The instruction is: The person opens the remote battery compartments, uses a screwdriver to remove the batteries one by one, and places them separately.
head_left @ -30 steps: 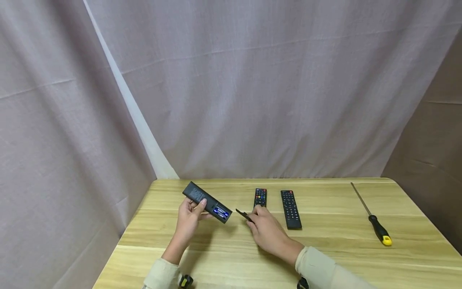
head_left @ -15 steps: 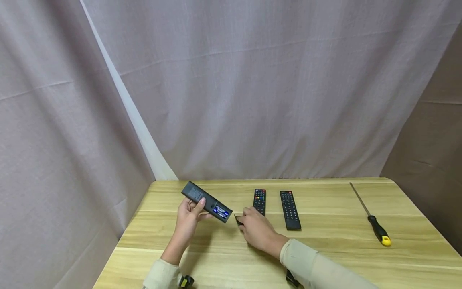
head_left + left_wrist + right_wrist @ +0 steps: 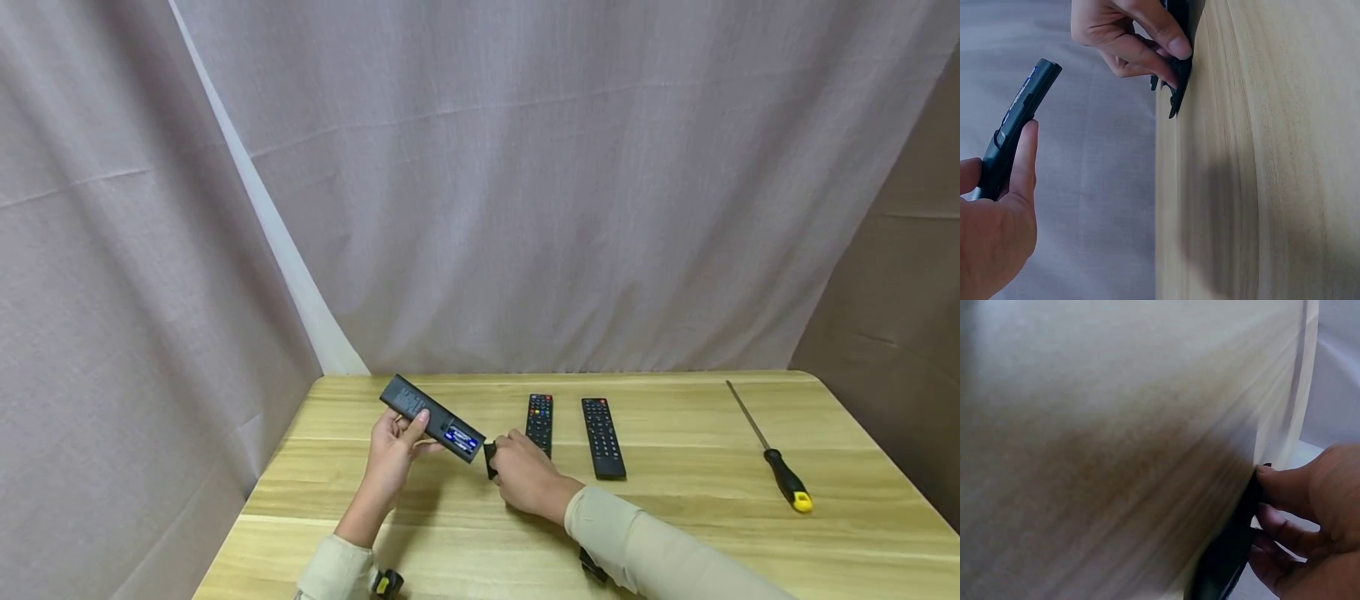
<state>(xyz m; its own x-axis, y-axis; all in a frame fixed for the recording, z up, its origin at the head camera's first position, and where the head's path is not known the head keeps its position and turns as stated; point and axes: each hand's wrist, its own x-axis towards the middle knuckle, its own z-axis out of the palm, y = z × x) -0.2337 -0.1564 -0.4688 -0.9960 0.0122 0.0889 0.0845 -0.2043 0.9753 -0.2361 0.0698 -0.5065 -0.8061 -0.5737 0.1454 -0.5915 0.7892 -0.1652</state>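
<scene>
My left hand [image 3: 393, 448] grips a black remote [image 3: 429, 418] above the table's left part, thumb on its back. The battery bay is uncovered and blue batteries show. In the left wrist view the same remote [image 3: 1019, 119] sticks out from the left hand [image 3: 994, 231]. Just right of the remote's lower end, my right hand [image 3: 523, 473] pinches a small black battery cover [image 3: 491, 459], which stands on edge against the wooden table [image 3: 675, 517]. The right wrist view shows the fingers [image 3: 1300, 497] curled on the cover [image 3: 1230, 559].
Two more black remotes [image 3: 540, 419] [image 3: 602, 435] lie side by side behind my right hand. A long screwdriver [image 3: 782, 477] with a black and yellow handle lies at the right side. Grey curtains hang behind and to the left of the table.
My right hand has moved left with the battery cover, from beside the middle remote to just off the held remote's end. The left hand has kept the remote nearly still.
</scene>
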